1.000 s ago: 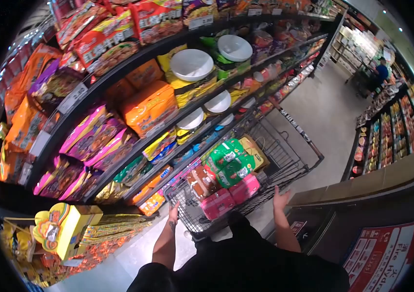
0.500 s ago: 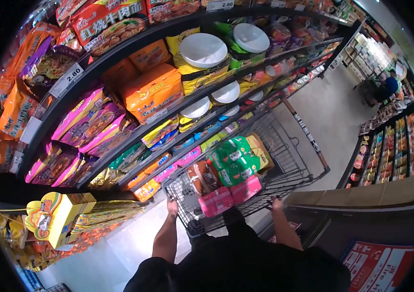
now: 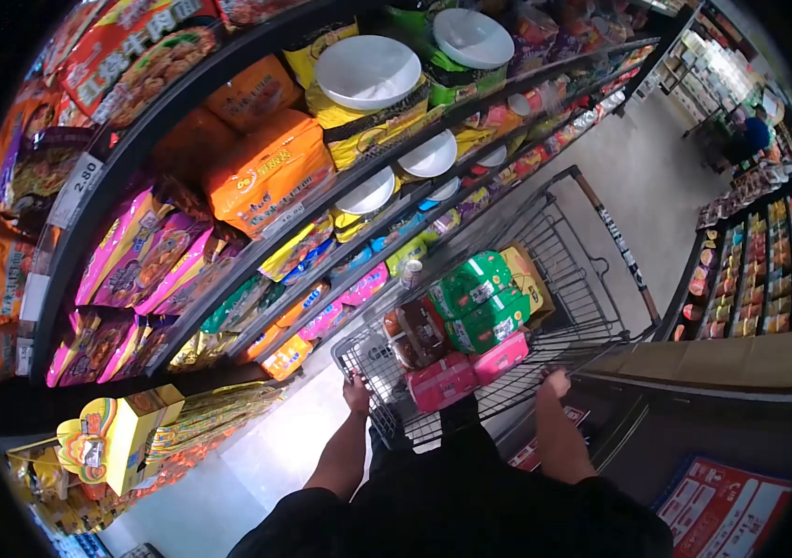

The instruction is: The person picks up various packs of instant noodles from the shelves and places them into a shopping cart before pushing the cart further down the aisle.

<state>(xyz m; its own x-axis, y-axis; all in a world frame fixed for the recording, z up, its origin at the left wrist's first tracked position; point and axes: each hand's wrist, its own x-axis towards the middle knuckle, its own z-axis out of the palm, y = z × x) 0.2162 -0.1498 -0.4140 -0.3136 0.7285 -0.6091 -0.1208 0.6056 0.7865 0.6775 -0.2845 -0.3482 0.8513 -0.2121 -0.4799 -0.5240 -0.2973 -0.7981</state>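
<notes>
A wire shopping cart (image 3: 574,346) stands in front of me, its long handle bar at the far end. My left hand (image 3: 356,393) is closed around the near left corner of its rim. On the near right side, my right hand (image 3: 556,382) is closed on the rim wire. Inside the cart lie green multipacks (image 3: 481,302), pink packs (image 3: 444,379), a brown pack (image 3: 416,333) and a yellowish box (image 3: 528,279) partly behind the green ones. Neither hand touches these goods.
Shelves of instant noodle packs (image 3: 270,172) with white bowls (image 3: 368,73) run along the left. A yellow display box (image 3: 140,437) stands at lower left. To the right are a dark cabinet (image 3: 638,418) and another stocked shelf (image 3: 754,270). A person (image 3: 747,139) is far down the aisle.
The cart and both hands have shifted right in view, while the near left shelf goods have slid left. Both hands keep their hold on the rim.
</notes>
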